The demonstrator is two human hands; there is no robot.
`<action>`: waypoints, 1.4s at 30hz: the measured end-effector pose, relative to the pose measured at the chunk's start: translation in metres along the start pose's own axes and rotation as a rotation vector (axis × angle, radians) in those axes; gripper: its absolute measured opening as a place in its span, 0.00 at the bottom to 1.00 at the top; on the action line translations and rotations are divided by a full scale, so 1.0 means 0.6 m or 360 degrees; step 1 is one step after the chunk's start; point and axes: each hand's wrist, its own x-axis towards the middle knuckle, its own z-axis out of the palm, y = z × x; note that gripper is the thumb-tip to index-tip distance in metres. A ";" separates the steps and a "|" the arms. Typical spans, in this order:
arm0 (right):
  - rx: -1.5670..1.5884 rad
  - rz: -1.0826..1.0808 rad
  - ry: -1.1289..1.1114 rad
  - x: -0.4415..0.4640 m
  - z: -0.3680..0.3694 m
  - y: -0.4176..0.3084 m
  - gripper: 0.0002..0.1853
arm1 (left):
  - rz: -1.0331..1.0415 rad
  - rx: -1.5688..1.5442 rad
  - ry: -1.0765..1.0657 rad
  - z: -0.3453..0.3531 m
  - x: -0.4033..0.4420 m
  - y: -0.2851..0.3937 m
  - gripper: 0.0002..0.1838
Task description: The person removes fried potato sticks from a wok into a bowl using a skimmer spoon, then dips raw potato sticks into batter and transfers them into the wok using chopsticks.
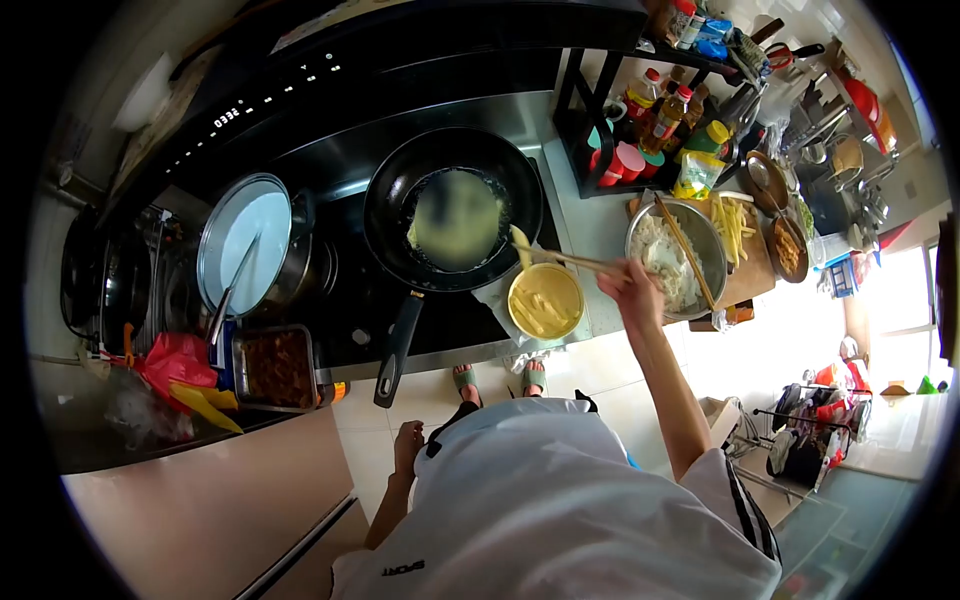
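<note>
My right hand (634, 292) is closed around a pair of wooden chopsticks (585, 262) that point left. At their tips, a batter-coated strip (521, 246) hangs over the rim of a bowl of thick yellow batter (546, 300). Left of the bowl, a black frying pan (383, 215) sits on the stove, its handle toward me. The pan's middle looks yellowish and hazy, so its contents are hard to make out. My left hand (406, 446) hangs low beside my body, with its fingers curled and nothing visible in them.
A pot (292, 245) with a ladle stands left of the pan, near a container of dark food (279, 368). On the right, a metal bowl (719, 255) holds white food and a wooden stick, beside pale strips (733, 228) on a board. Bottles (668, 118) fill a rack behind.
</note>
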 end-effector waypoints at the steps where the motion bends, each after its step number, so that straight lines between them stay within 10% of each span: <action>1: -0.0063 -0.0057 -0.0075 0.016 0.037 0.007 0.16 | -0.0011 -0.0050 0.0008 0.004 0.002 -0.008 0.09; 15: -0.0696 -0.0610 -0.0604 0.115 0.293 0.126 0.14 | 0.0052 -0.0260 0.0323 0.026 -0.064 -0.034 0.11; 25: -0.0733 -0.0485 -0.0381 -0.059 0.029 -0.057 0.13 | 0.0029 -0.0096 0.0014 0.008 -0.023 -0.009 0.10; 42: -0.0212 0.0241 0.0061 0.051 -0.149 0.136 0.16 | -0.0166 -0.0048 -0.0043 0.028 -0.012 -0.055 0.11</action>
